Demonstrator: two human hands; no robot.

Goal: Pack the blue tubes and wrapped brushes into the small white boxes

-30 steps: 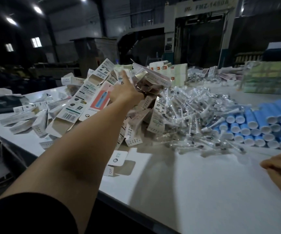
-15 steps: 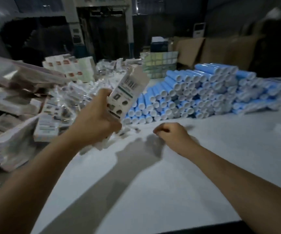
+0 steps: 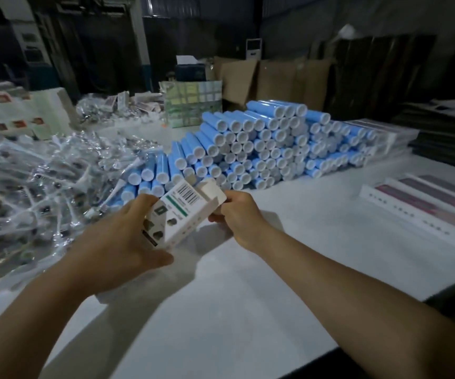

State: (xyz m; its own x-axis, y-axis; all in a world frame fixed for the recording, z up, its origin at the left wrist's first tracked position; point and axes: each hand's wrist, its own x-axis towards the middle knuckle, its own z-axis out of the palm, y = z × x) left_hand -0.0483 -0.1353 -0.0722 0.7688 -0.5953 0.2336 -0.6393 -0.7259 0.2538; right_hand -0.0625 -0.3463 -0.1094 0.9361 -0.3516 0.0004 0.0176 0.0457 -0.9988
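Across a broad white worktable point(image 3: 248, 310) in a dim warehouse, a person folds packaging with both bare hands. Beyond the hands, a large stack of blue cylindrical tubes with white end caps point(image 3: 261, 149) lies on its side, open ends toward the camera; its far rows fade into shadow. Left of the left hand sprawls a glittering heap of brushes in clear plastic wrap point(image 3: 37, 181), single pieces hard to make out and the pile cut off by the frame edge. Right of the right hand, flat white trays with dark reddish strips point(image 3: 417, 206) run off the edge, their print unreadable. Farther back, brown cardboard cartons point(image 3: 275, 80) and blurred white boxes with red marks point(image 3: 15, 116) sit in gloom. Between the hands, just above the table, is a small white printed cardboard box with a barcode and green stripe point(image 3: 182, 212), tilted, its end flaps open. The left hand point(image 3: 122, 239) grips the box's lower end, thumb underneath. The right hand point(image 3: 237, 212) pinches the upper end by the flap; its fingertips are hidden behind the card.
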